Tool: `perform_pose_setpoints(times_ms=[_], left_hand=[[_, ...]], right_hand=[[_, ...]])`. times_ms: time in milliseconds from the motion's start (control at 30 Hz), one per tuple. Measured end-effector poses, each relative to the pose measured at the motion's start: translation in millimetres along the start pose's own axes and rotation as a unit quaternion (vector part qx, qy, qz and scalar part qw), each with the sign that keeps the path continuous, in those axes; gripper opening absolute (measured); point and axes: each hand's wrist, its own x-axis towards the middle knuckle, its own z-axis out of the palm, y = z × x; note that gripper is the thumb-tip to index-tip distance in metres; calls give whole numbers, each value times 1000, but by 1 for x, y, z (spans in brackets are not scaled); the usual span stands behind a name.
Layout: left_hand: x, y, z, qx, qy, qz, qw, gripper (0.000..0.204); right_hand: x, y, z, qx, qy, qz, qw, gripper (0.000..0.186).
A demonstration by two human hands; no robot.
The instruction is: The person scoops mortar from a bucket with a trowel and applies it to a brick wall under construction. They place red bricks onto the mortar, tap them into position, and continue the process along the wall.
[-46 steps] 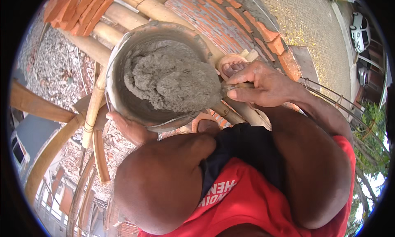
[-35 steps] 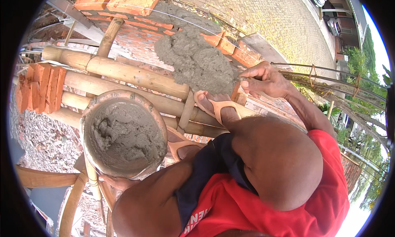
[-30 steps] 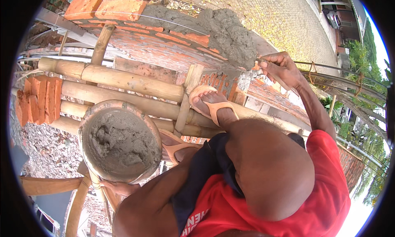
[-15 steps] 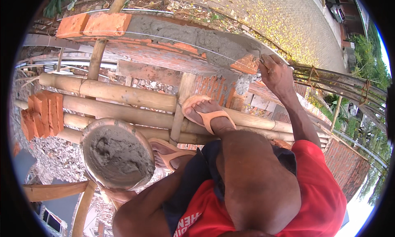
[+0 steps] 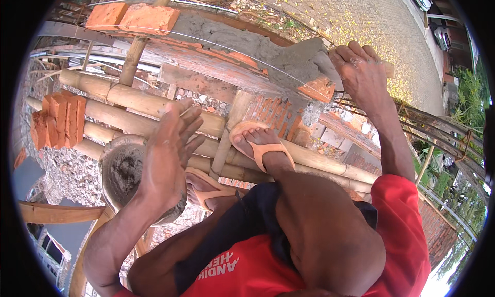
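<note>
My right hand [image 5: 361,73] is closed around a trowel [image 5: 320,64] whose grey blade lies in the wet mortar [image 5: 247,42] spread along the top of a red brick wall [image 5: 206,65]. My left hand [image 5: 167,158] is raised with its fingers apart and holds nothing. It hovers just over a round metal pan [image 5: 121,173] with some mortar in it, which sits on the bamboo poles [image 5: 139,98]. My feet in orange sandals [image 5: 260,145] rest on the same poles.
Two loose bricks [image 5: 134,18] lie on the wall top at the far left. A stack of bricks [image 5: 56,119] sits on the bamboo scaffold at the left. A taut guide string [image 5: 268,65] runs along the wall. Far below are gravel and a paved yard [image 5: 361,13].
My left hand has let go of the pan and risen open above it. My right hand has carried the mortar from the pan onto the wall top and moved along it.
</note>
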Motion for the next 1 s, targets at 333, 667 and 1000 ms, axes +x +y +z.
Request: perform_pose_setpoints(times_ms=[333, 667, 1000], left_hand=[[209, -124, 160, -414, 151, -54, 896, 83], [209, -119, 192, -463, 163, -4, 871, 83], [191, -131, 208, -475, 123, 27, 871, 85]], right_hand=[[24, -8, -11, 10, -27, 12, 999, 18], [36, -12, -23, -16, -111, 4, 994, 21], [-23, 45, -11, 259, -211, 183, 925, 18]])
